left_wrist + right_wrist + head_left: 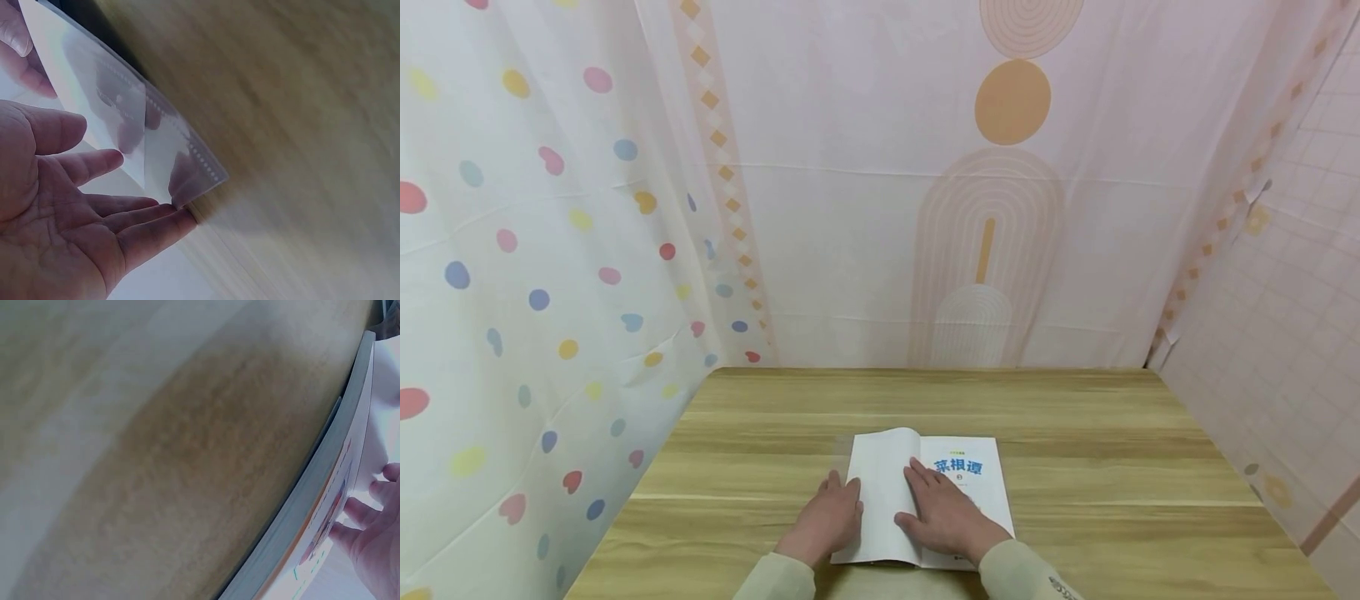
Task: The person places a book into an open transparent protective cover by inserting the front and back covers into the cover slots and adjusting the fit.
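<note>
An open book (882,492) lies on the table, its left page blank white and its right page (988,471) printed with a blue Chinese title. My left hand (827,518) is at the left page's outer edge, fingers loosely extended. In the left wrist view, its fingertips meet the corner of a clear plastic cover (194,159) with a dotted line along its edge. My right hand (946,515) lies across the right page, fingers stretched toward the spine and touching the paper. The right wrist view shows the book's thick page block (300,494) from the side.
The wood-grain table (1097,467) extends around the book on all sides. Behind it hangs a pale curtain (842,250) with arch patterns, with a dotted curtain (587,317) on the left and a checked one (1285,333) on the right.
</note>
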